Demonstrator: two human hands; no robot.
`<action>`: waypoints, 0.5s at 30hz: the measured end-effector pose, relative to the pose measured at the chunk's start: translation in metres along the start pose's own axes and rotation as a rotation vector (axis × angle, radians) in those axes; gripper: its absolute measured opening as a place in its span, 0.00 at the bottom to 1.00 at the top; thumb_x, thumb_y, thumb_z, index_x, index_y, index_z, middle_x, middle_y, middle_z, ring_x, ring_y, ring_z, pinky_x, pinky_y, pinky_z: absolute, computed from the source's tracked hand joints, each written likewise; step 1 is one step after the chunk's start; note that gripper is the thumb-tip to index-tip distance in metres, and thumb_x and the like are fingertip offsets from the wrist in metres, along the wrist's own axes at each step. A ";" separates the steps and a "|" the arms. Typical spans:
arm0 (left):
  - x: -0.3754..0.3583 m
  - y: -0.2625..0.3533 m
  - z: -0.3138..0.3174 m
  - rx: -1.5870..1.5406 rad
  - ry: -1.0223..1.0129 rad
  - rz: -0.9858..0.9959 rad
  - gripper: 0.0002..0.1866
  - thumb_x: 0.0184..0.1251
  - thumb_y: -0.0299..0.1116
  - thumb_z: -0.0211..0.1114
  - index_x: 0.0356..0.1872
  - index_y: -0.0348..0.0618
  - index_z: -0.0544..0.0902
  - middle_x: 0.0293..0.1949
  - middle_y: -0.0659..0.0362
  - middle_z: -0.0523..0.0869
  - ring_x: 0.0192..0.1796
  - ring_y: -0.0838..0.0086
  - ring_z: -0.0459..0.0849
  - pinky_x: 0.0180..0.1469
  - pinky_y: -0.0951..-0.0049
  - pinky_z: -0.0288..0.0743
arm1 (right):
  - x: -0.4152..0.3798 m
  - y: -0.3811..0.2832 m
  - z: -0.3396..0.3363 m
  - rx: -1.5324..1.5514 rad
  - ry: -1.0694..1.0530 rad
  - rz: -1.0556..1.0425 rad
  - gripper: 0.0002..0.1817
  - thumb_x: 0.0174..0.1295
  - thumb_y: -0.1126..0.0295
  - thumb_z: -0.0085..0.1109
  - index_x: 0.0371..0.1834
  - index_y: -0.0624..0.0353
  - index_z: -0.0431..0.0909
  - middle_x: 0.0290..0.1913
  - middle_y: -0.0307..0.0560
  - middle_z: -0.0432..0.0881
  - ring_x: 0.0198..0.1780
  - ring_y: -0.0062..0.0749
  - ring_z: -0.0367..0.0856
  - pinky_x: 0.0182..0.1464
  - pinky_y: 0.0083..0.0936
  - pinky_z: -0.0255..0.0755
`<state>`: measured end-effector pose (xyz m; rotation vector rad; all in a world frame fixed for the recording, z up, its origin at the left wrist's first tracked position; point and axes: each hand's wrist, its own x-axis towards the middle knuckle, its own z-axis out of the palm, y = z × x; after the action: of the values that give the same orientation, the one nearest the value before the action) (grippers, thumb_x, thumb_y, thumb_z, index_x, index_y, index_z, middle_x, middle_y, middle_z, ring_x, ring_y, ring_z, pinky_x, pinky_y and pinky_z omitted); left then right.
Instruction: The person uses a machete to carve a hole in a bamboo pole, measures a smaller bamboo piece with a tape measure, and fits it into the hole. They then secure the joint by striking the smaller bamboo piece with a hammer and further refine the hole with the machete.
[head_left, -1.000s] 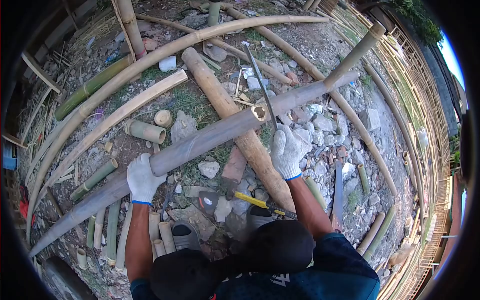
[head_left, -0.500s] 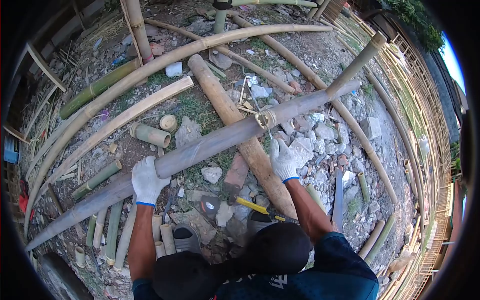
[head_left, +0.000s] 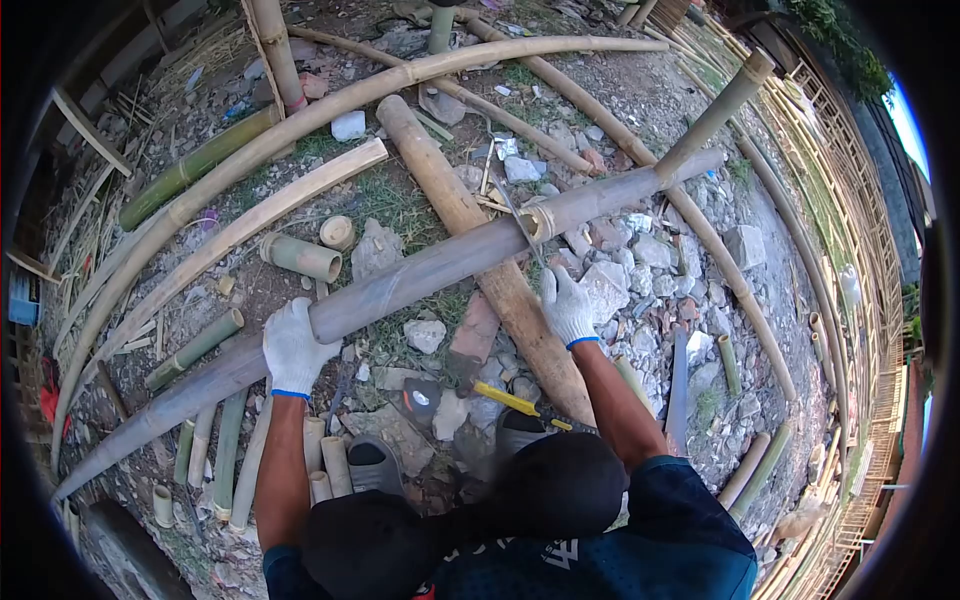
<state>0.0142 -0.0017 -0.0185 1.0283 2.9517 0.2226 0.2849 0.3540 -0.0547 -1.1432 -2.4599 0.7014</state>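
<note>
- Left hand (head_left: 293, 348), in a white work glove, wrapped over a long grey bamboo pole (head_left: 400, 285); grip sits on the near-left stretch of the pole.
- Pole runs diagonally from near left to far right, raised off the rubble-strewn ground (head_left: 640, 270). It crosses over a thick tan bamboo log (head_left: 470, 235) lying beneath it.
- Right hand (head_left: 566, 305), also gloved, closed around the handle of a thin saw (head_left: 512, 215). Blade angles up and away to the far left, meeting the pole at a cut hole (head_left: 538, 222) with pale edges.
- Right hand sits just on the near side of the pole, a little right of the hole.
- Pole's far-right end rests against an upright tan bamboo post (head_left: 715, 115).
- Near the person's knees: a yellow-handled tool (head_left: 510, 402) on the stones, a brick (head_left: 475, 330) just beyond it.
- Left of the left forearm, short bamboo offcuts (head_left: 225, 450) lie side by side on the ground; one stubby tube (head_left: 298, 257) lies beyond the pole.
- Far right: a bamboo lattice fence (head_left: 850, 200).
</note>
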 end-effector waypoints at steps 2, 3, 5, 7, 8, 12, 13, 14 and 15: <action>0.001 0.002 -0.002 -0.012 0.028 -0.018 0.40 0.36 0.46 0.88 0.55 0.47 0.81 0.49 0.52 0.88 0.56 0.53 0.86 0.63 0.54 0.78 | 0.007 -0.003 -0.005 0.010 -0.013 -0.015 0.19 0.82 0.54 0.53 0.51 0.58 0.83 0.39 0.70 0.86 0.44 0.70 0.87 0.46 0.58 0.77; 0.007 0.002 -0.004 -0.012 0.042 -0.006 0.40 0.37 0.46 0.88 0.55 0.47 0.80 0.48 0.52 0.88 0.55 0.54 0.87 0.63 0.54 0.77 | 0.006 -0.001 -0.007 0.008 -0.032 -0.010 0.19 0.82 0.53 0.53 0.52 0.59 0.83 0.40 0.71 0.86 0.45 0.70 0.87 0.47 0.59 0.77; 0.001 0.000 -0.004 -0.007 0.011 0.031 0.39 0.39 0.46 0.88 0.55 0.47 0.79 0.47 0.52 0.87 0.54 0.54 0.87 0.64 0.55 0.77 | 0.005 -0.018 -0.027 0.147 0.038 -0.013 0.21 0.82 0.51 0.54 0.54 0.59 0.83 0.33 0.62 0.86 0.38 0.59 0.88 0.45 0.53 0.77; 0.000 0.000 -0.004 -0.024 0.041 0.032 0.39 0.38 0.45 0.88 0.54 0.46 0.79 0.48 0.52 0.87 0.54 0.54 0.87 0.64 0.55 0.77 | 0.013 -0.046 -0.060 0.152 0.122 -0.021 0.19 0.83 0.53 0.54 0.52 0.59 0.82 0.27 0.50 0.84 0.29 0.42 0.86 0.37 0.42 0.78; 0.000 0.000 -0.003 -0.022 0.048 0.033 0.39 0.38 0.45 0.88 0.54 0.46 0.79 0.48 0.52 0.87 0.54 0.54 0.87 0.63 0.55 0.77 | 0.019 -0.057 -0.076 0.336 0.126 0.034 0.18 0.84 0.55 0.52 0.50 0.60 0.81 0.26 0.46 0.83 0.26 0.35 0.84 0.32 0.37 0.76; 0.000 0.006 -0.009 -0.017 0.019 0.018 0.39 0.37 0.44 0.88 0.54 0.46 0.80 0.49 0.52 0.88 0.54 0.54 0.87 0.64 0.55 0.77 | 0.029 -0.036 -0.062 0.766 0.302 0.054 0.17 0.86 0.58 0.47 0.47 0.58 0.79 0.26 0.42 0.80 0.22 0.26 0.77 0.26 0.28 0.72; 0.000 0.005 -0.006 -0.019 0.024 0.022 0.39 0.37 0.44 0.88 0.54 0.46 0.80 0.49 0.52 0.88 0.54 0.55 0.87 0.64 0.55 0.77 | 0.019 -0.022 -0.042 0.758 0.260 0.129 0.16 0.86 0.57 0.48 0.51 0.57 0.80 0.28 0.44 0.80 0.23 0.31 0.75 0.30 0.30 0.74; -0.001 0.002 -0.002 -0.019 0.033 0.025 0.39 0.37 0.44 0.88 0.54 0.46 0.80 0.49 0.52 0.88 0.55 0.55 0.87 0.64 0.55 0.77 | 0.011 -0.014 -0.033 -0.051 0.230 0.005 0.18 0.81 0.57 0.52 0.62 0.52 0.86 0.29 0.51 0.82 0.34 0.45 0.81 0.46 0.46 0.77; 0.000 0.001 -0.001 -0.021 0.049 0.026 0.38 0.37 0.44 0.88 0.54 0.46 0.80 0.49 0.52 0.88 0.55 0.55 0.87 0.64 0.55 0.77 | 0.012 0.000 -0.028 -0.081 0.211 -0.014 0.18 0.79 0.57 0.54 0.63 0.50 0.87 0.29 0.53 0.81 0.38 0.48 0.81 0.50 0.50 0.75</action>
<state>0.0143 -0.0013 -0.0173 1.0748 2.9739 0.2828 0.2906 0.3713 -0.0307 -1.1642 -2.3335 0.4549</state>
